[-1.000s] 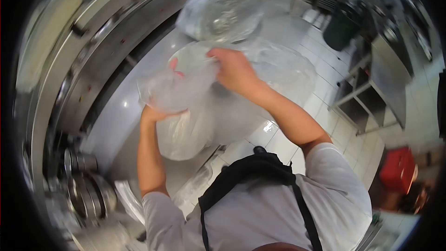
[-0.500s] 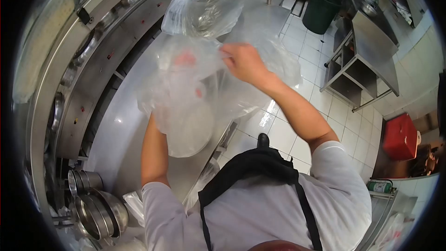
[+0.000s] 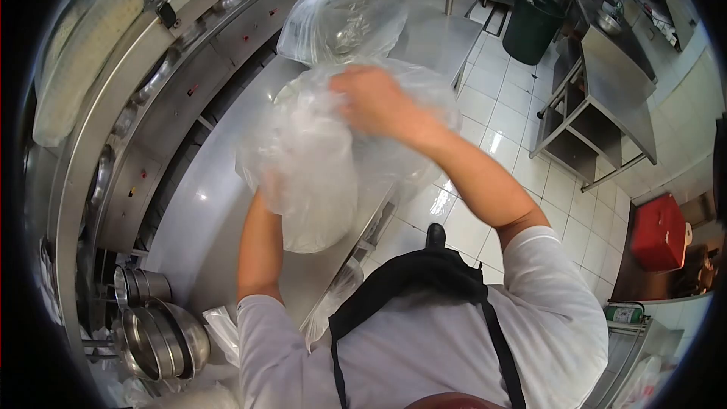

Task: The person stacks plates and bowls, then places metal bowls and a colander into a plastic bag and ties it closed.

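Note:
A large clear plastic bag (image 3: 401, 155) spreads over the metal table between my hands, around a whitish, round-ended bundle (image 3: 318, 208) whose contents I cannot make out. My right hand (image 3: 371, 98), smeared by motion, is closed on the bag's upper part with its fingers curled in. Behind cloudy plastic at the bundle's left side is my left hand (image 3: 270, 182); its fingers are hidden. A second clear bag (image 3: 344, 19), full and gathered at its top, stands just beyond on the table.
The steel table (image 3: 197, 220) runs away from me beside a row of steel units with red knobs (image 3: 191, 91). Metal pots (image 3: 159, 341) sit at lower left. Across the tiled floor stand a green bin (image 3: 534, 26), a steel work table (image 3: 617, 98) and a red box (image 3: 657, 233).
My right hand has shifted slightly left, over the bundle, drawing the bag's loose right side in with it. The red patches seen on the plastic before no longer show.

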`<state>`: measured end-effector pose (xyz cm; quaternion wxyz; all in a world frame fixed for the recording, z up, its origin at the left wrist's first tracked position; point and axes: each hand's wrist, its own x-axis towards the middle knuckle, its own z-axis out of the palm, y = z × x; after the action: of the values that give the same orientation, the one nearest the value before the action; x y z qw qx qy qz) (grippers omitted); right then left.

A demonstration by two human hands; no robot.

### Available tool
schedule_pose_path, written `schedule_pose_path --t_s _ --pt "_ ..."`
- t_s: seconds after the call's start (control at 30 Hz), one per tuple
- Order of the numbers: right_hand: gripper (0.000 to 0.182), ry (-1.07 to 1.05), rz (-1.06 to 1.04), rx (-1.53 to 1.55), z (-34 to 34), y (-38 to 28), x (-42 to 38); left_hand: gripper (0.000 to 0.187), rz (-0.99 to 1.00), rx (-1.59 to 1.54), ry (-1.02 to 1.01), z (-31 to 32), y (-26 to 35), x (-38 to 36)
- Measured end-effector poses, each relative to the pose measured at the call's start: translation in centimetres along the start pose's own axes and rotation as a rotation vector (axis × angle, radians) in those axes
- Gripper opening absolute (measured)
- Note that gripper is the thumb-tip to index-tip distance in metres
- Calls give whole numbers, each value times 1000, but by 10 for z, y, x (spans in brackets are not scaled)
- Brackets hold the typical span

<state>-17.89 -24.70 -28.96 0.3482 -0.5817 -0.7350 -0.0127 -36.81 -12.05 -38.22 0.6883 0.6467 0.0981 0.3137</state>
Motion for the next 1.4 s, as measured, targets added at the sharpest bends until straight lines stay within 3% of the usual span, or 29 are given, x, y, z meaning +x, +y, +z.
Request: schedule_pose_path --t_s 0.1,0.2,0.23,0.3,0.37,0.47,0.57,0.67,0.73,0.8,0.87,0.97,1.07,1.17,1.27,1.4 --pt "39 -37 -185 99 31 -46 4 57 -7 -9 0 5 -1 0" --pt "43 78 -277 91 -4 -65 -12 56 -9 -21 5 5 -2 1" --pt "46 204 -266 -150 -27 -68 -17 56 -10 -25 7 4 -2 1" --pt "51 188 -102 -356 -45 -51 -27 55 -8 -29 7 2 -2 4" --pt "54 -89 220 -289 -37 -13 -26 55 -13 -39 -3 2 -3 7" --pt "61 -262 136 -214 -29 -18 -8 54 -19 -39 -13 4 -1 10" --pt "58 -10 -21 -35 -36 -33 -6 53 -26 -44 -11 5 -1 12" --pt "55 239 56 68 -79 -31 -17 53 -38 -50 -6 3 -2 10" --pt "51 258 -49 -14 -63 -15 -35 52 -41 -54 -2 2 -4 8" --pt "47 165 -10 -27 -46 -7 -44 52 -43 -51 -2 1 -5 7" --pt "45 -45 180 27 -33 -7 -47 51 -44 -51 -9 3 -3 7" --pt "39 35 241 259 -18 -16 -14 51 -48 -53 -18 8 -2 12" --pt "40 -98 133 193 11 -19 14 50 -53 -64 -24 12 -4 17" --pt "45 71 21 356 14 -8 18 49 -56 -92 -18 11 -2 19" --pt "53 421 245 826 -13 -32 3 49 -61 -131 -3 12 -4 22" --pt "54 348 250 427 28 -42 -41 48 -67 -155 0 15 -4 24"
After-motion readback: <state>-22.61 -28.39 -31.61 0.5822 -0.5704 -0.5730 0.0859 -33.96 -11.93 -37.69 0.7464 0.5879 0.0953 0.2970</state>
